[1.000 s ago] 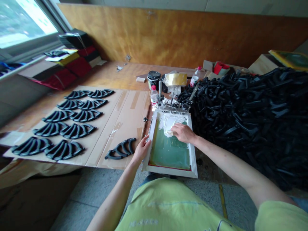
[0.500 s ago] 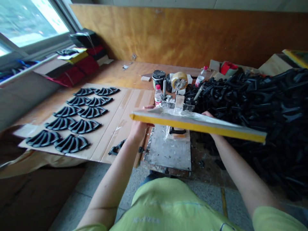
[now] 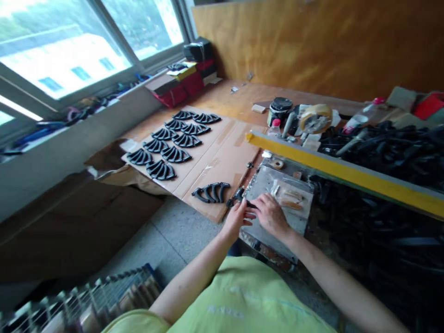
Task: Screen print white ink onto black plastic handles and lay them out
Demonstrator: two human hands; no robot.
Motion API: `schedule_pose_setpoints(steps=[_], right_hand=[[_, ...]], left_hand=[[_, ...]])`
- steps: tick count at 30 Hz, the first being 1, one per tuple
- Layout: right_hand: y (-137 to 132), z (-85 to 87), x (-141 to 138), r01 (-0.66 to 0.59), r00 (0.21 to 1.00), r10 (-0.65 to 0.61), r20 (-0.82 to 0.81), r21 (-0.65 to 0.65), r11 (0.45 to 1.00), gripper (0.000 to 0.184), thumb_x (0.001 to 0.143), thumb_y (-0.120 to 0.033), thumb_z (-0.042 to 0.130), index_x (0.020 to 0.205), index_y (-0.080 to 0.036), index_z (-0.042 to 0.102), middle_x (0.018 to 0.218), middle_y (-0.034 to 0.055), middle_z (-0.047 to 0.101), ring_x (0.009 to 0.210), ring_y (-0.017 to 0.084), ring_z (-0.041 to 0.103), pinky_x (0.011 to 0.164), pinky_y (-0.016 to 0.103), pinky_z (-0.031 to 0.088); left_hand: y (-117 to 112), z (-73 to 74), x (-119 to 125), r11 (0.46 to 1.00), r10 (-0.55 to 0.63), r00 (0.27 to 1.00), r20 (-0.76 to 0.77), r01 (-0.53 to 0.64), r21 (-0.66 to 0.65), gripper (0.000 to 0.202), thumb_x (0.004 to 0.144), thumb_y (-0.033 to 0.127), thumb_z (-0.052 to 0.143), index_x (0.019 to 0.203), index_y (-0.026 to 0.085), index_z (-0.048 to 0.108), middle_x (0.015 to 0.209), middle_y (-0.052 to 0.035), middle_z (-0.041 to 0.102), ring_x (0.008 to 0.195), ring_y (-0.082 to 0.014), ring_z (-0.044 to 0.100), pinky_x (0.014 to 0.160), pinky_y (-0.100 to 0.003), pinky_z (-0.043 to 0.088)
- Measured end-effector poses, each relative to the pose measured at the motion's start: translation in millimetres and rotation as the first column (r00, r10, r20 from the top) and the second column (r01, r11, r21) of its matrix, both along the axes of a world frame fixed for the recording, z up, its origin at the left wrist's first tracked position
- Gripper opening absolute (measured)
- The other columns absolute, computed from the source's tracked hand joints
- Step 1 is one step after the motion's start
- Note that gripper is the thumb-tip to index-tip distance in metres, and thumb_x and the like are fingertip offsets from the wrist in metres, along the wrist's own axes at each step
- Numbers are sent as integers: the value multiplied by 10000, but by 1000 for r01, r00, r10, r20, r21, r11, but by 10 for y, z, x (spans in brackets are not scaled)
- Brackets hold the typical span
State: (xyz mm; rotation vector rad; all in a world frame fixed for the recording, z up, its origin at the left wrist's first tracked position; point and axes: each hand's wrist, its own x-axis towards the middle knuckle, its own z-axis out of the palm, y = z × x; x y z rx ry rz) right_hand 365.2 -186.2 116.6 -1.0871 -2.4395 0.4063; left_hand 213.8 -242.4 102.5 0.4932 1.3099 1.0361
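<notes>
My left hand [image 3: 236,219] and my right hand [image 3: 272,215] meet over the near left side of the grey metal plate [image 3: 260,185]. Between them is a small black plastic piece [image 3: 253,206], pinched by the right fingers. My left thumb and fingers close around its other end, and both hands hide much of it. Just left, by the edge of the cardboard sheet [image 3: 187,185], more black plastic [image 3: 237,196] shows. A curved, ribbed black piece [image 3: 211,192] lies on the cardboard. On the plate, a taped fixture [image 3: 291,200] sits right of my hands.
A yellow-edged frame [image 3: 347,171] hangs across the right side, above a heap of black parts [image 3: 391,148]. Fan-shaped black pieces [image 3: 176,155] lie in two rows on the cardboard. Behind the plate stand a paint tub [image 3: 280,108], a tape roll [image 3: 315,119] and bottles [image 3: 362,118].
Both hands have let go of the yellow-edged frame and come down together onto a small black piece. The view has turned left, and a ribbed piece now shows fully on the near cardboard.
</notes>
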Motion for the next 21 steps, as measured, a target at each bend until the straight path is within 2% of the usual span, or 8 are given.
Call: schedule_pose_setpoints(steps=[2,4,5,8,10,14,17,21], right_hand=[[-70,-51,-446,-113,993,112,-32,-35,993,219,924,-308,555,1071,-199,677,962,79,623,965,224,524,891,353,430],[-31,-144,-841,-160,987,157,-41,-92,983,280,923,-353,561,1136,-201,661,1006,82,635,1010,223,524,914,345,428],[22,-203,-1012,-156,988,156,-14,-131,979,297,924,-362,559,1152,-198,655,1017,86,640,1033,226,523,922,341,427],[212,-407,-1419,-66,975,117,190,-257,964,341,923,-379,552,1182,-170,631,1032,118,642,1065,247,532,928,351,426],[284,-536,-1633,-2,934,117,337,-322,947,406,901,-421,575,1212,-160,596,1062,146,625,1068,269,547,907,368,438],[277,-707,-1993,135,870,61,489,-355,925,504,833,-468,639,1215,-153,548,1178,188,542,1036,289,586,819,365,478],[302,-771,-2159,228,855,-16,518,-349,909,470,815,-426,644,1160,-119,561,1188,194,511,989,274,608,800,353,490],[455,-812,-2203,258,867,-69,493,-329,908,392,812,-368,619,1104,-107,590,1182,182,501,999,271,602,829,350,486]], left_hand=[[-103,-138,-340,984,178,980,-94,-180,-8,575,740,719,560,874,160,577,773,-55,668,630,-136,626,504,-212,447],[-194,-295,-815,960,263,934,-242,-277,-28,576,750,729,515,835,160,556,750,-51,667,600,-124,606,508,-210,440],[-235,-384,-1068,952,266,900,-346,-302,-55,579,778,727,457,844,160,550,771,-59,678,599,-120,604,517,-213,445],[-311,-665,-1720,924,124,775,-620,-318,-212,568,867,663,264,910,162,528,841,-85,706,620,-123,622,543,-226,469],[-304,-825,-1992,909,-7,736,-676,-277,-312,546,893,614,221,924,163,527,803,-87,713,614,-140,636,543,-241,478],[-166,-997,-2233,892,-192,690,-697,-174,-417,469,901,550,291,853,174,568,617,-56,686,558,-183,642,580,-290,487],[-27,-1018,-2332,877,-302,627,-718,-113,-467,476,896,522,311,718,180,591,589,-73,684,623,-218,673,676,-324,498],[80,-991,-2418,860,-382,584,-716,-60,-507,498,901,483,292,659,183,608,621,-83,705,686,-227,694,711,-319,503]])
